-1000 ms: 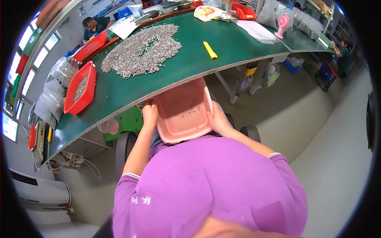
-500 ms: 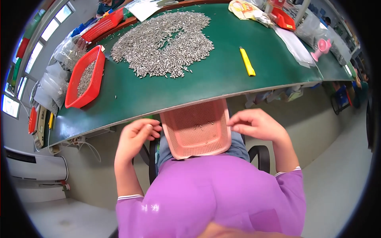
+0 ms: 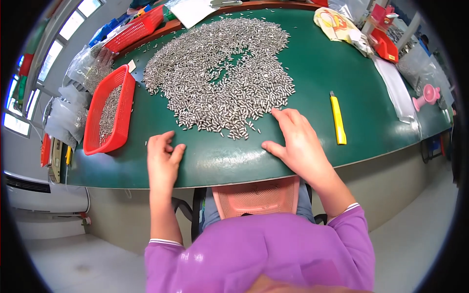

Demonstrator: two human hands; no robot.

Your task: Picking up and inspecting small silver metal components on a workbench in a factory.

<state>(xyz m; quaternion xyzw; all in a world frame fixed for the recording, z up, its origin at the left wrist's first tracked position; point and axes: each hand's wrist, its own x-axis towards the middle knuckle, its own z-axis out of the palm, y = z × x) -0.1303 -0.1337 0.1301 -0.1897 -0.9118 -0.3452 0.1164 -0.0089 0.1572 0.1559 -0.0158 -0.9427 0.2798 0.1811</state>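
Metal pile (image 3: 229,100) on the green table (image 3: 312,63); pink basket (image 3: 256,198), bodyward of the pile, let go.
Right hand (image 3: 301,141), spread wide, perhaps touches the pile's right edge; left hand (image 3: 163,158), loosely parted, rests front-left; both now free for the pile.

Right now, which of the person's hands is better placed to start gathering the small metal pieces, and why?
Probably the right hand: it reaches the right edge of the small metal pieces, thumb spread, though contact is unclear. The left hand stops short, with bare green table between.
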